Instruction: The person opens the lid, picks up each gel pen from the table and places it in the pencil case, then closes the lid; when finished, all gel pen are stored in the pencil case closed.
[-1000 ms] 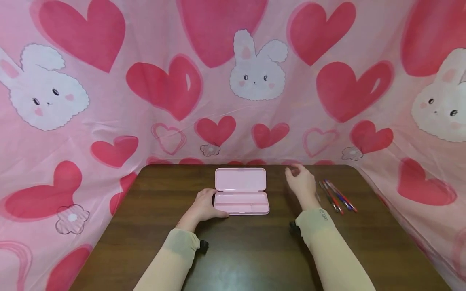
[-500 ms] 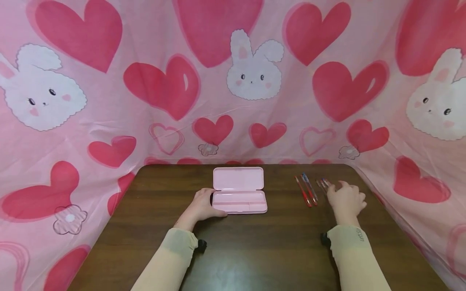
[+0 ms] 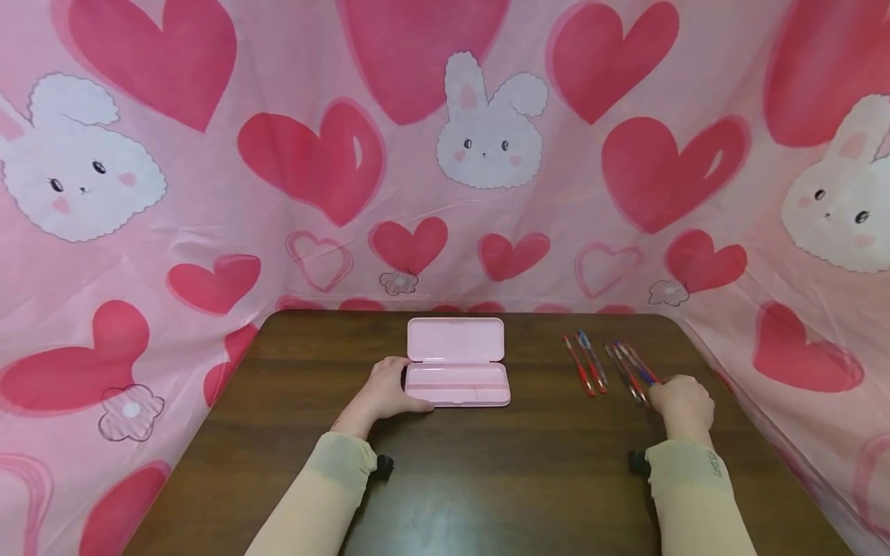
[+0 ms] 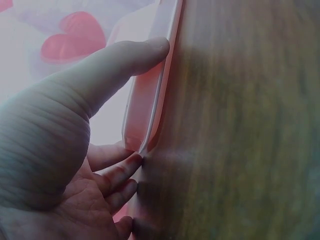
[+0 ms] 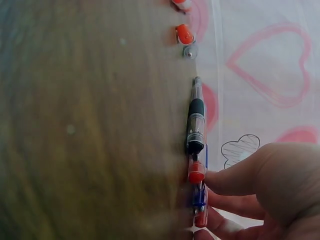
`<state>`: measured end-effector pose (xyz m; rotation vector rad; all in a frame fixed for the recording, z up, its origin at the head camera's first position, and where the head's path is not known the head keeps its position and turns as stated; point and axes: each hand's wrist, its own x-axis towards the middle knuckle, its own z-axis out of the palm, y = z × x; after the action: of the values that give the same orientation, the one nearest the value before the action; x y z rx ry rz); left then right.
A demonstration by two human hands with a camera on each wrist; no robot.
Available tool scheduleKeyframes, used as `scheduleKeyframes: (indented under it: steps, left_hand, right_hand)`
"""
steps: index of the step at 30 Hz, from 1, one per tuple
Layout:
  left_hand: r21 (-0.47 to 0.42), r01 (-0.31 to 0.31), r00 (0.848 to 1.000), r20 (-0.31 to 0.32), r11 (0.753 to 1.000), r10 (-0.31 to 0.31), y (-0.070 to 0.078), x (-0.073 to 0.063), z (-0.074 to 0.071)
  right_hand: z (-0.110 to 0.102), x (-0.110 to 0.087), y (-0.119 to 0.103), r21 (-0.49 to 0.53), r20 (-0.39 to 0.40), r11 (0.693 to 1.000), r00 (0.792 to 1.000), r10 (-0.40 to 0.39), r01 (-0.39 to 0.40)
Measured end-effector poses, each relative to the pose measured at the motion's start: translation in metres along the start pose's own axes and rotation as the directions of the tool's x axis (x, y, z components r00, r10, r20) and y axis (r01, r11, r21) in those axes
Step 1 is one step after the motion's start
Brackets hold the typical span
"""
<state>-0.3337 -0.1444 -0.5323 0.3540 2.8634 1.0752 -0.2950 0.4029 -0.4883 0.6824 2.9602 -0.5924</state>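
Note:
An open pink pencil case (image 3: 457, 400) lies on the table with its lid folded back. My left hand (image 3: 385, 388) holds its left end, thumb along the front edge and fingers at the side; the left wrist view shows the thumb (image 4: 125, 60) over the rim. At the right, my right hand (image 3: 684, 403) pinches the near ends of the rightmost pens (image 3: 643, 371), thumb against a red pen end (image 5: 197, 175), fingers behind. A black-grip pen (image 5: 196, 117) lies just beside the thumb. Farther left are red pens (image 3: 582, 371) and a clear pen (image 3: 592, 359).
The dark wooden table (image 3: 445, 479) has its far edge against a pink cloth (image 3: 417, 193) with hearts and rabbits. Cloth also hangs at both sides. The case's compartments (image 3: 455, 378) face upward, split by low dividers.
My right hand has moved right and nearer, from left of the right-hand pens to their near ends. A separate group of pens now shows where it was. The left hand keeps its place.

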Motion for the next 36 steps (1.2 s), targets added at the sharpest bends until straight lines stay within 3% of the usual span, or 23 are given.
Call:
scheduleKeyframes:
  steps: [12, 16, 19, 24, 28, 31, 36]
  left_hand:
    - [0.009, 0.026, 0.999, 0.024, 1.000, -0.027, 0.019, -0.012, -0.010]
    - [0.009, 0.041, 0.999, 0.033, 0.999, -0.041, 0.018, -0.011, -0.009]
    - [0.008, 0.047, 0.998, 0.038, 0.999, -0.048, 0.018, -0.010, -0.008]
    - [0.003, 0.040, 0.998, 0.038, 0.999, -0.040, 0.019, -0.009, -0.009]
    - [0.001, 0.038, 0.999, 0.037, 0.999, -0.038, 0.018, -0.008, -0.010]
    - [-0.005, 0.042, 0.998, 0.038, 0.999, -0.042, 0.017, -0.008, -0.011]
    - [-0.012, 0.048, 0.998, 0.040, 0.999, -0.048, 0.017, -0.008, -0.012]
  right_hand:
    - [0.007, 0.000, 0.005, 0.117, -0.017, 0.991, 0.997, 0.069, -0.067]
    - [0.010, -0.003, 0.001, 0.145, -0.112, 0.989, 0.993, 0.040, -0.024]
    - [0.013, -0.007, -0.010, 0.169, -0.209, 0.985, 0.978, 0.003, 0.033]
    - [0.019, -0.013, -0.036, 0.222, -0.349, 0.959, 0.932, -0.093, 0.178]
    - [0.024, -0.021, -0.066, 0.233, -0.442, 0.905, 0.868, -0.227, 0.356]
    - [0.030, -0.027, -0.093, 0.227, -0.463, 0.857, 0.825, -0.324, 0.463]
    - [0.049, -0.036, -0.138, 0.208, -0.432, 0.774, 0.766, -0.476, 0.599]
